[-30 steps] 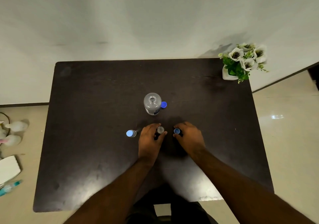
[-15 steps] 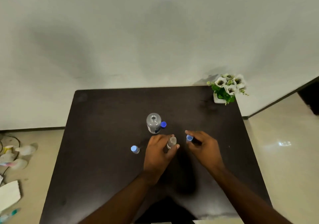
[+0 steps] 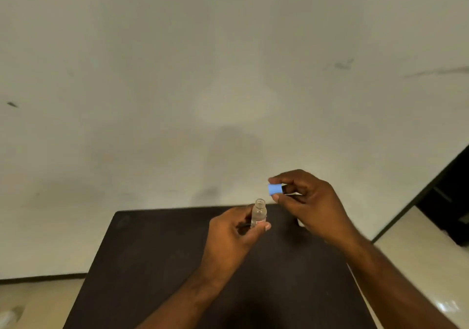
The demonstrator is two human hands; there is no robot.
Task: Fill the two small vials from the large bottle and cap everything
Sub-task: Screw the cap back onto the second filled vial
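Two bare hands are raised above a dark table (image 3: 157,265), against a pale wall (image 3: 177,75). The left hand (image 3: 228,235) has its grip clamped on a small clear vial (image 3: 258,213), upright with its mouth open. At about two o'clock from the vial, near but apart, the right hand (image 3: 312,202) pinches a blue cap (image 3: 274,189) between thumb and fingertips.
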